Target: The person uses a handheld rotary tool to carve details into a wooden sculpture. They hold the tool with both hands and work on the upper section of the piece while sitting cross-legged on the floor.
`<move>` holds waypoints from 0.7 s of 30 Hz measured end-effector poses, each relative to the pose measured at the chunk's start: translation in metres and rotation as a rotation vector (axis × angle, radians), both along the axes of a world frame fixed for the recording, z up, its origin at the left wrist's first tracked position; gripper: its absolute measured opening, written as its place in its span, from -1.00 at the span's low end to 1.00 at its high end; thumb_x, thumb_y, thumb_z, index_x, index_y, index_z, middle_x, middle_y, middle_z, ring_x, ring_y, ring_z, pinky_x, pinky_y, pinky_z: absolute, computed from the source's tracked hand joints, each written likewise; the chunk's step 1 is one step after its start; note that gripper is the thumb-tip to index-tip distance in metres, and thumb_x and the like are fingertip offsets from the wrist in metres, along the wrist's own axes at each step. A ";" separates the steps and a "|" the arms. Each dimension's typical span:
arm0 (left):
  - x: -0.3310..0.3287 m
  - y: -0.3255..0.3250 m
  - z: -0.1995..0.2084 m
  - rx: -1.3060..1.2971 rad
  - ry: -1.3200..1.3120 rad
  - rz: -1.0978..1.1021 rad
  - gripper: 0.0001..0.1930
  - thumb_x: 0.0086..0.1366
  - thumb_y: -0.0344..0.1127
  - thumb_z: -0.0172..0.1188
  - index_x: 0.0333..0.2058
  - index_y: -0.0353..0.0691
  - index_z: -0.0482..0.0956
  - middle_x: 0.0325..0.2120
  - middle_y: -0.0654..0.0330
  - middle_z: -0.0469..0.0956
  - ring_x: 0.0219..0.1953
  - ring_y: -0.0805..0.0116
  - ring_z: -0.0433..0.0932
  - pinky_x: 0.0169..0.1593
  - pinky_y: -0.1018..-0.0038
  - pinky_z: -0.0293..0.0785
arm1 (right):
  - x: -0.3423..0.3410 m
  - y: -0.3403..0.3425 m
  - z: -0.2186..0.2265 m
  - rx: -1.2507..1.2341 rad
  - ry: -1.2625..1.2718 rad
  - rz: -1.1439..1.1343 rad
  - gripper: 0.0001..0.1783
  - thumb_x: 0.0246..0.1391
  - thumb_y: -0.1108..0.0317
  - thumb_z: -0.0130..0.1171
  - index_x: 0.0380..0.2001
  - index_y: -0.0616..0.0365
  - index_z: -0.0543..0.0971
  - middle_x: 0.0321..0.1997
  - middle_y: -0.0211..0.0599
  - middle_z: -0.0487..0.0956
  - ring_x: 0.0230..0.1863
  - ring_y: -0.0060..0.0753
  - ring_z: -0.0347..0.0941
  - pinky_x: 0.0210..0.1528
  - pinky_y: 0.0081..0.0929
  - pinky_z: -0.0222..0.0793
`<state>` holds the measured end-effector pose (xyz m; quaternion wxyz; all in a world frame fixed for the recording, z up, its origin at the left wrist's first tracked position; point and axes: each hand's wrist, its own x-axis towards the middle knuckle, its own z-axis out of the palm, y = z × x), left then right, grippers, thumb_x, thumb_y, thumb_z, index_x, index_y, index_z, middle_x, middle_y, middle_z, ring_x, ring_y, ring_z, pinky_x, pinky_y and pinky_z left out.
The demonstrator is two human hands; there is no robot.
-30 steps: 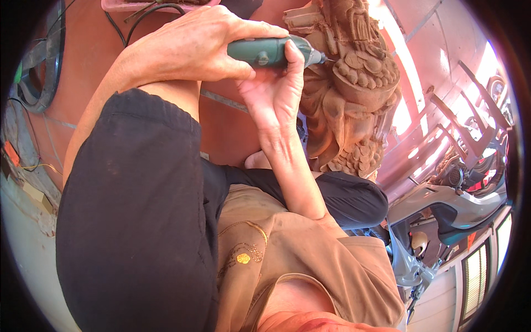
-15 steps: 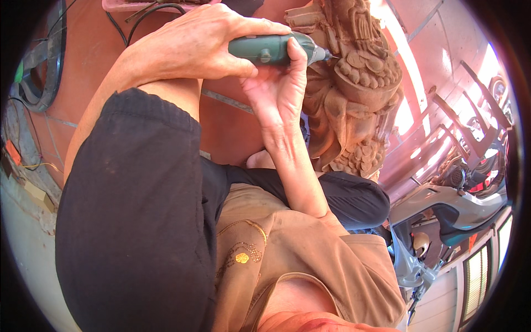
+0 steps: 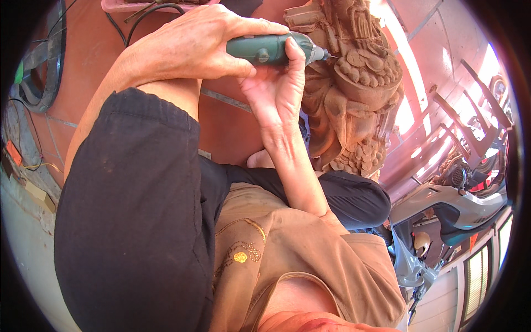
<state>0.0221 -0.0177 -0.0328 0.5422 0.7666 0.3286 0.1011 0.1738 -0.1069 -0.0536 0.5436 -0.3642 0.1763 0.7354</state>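
My left hand (image 3: 188, 47) wraps around the body of a green handheld rotary tool (image 3: 265, 50) from above. Just below it, my right hand (image 3: 276, 91) holds the tool's front end, thumb pressed on its side. The tool's bit touches a reddish-brown carved wooden statue (image 3: 348, 105) near a carved bowl of round pieces. The statue stands on the floor just past my black-trousered knee (image 3: 138, 210). My left forearm rests on that raised knee.
The red tiled floor (image 3: 72, 94) lies to the left, with a black cable (image 3: 146, 14) at the top and a dark round frame (image 3: 38, 72) at far left. A scooter (image 3: 453, 210) and wooden frames (image 3: 459, 110) stand on the right.
Both hands keep the same hold on the tool. The tip has shifted only slightly against the statue.
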 end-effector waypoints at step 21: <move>-0.009 -0.008 -0.007 0.099 -0.005 0.021 -0.51 0.12 -0.17 0.33 0.06 -0.08 0.56 -0.39 -0.05 0.65 -0.33 0.02 0.65 -0.18 0.29 0.52 | -0.009 -0.010 -0.002 -0.029 0.114 -0.007 -0.60 0.08 0.14 0.30 -0.03 -0.03 0.50 0.00 -0.38 0.56 0.05 -0.35 0.47 0.11 -0.21 0.43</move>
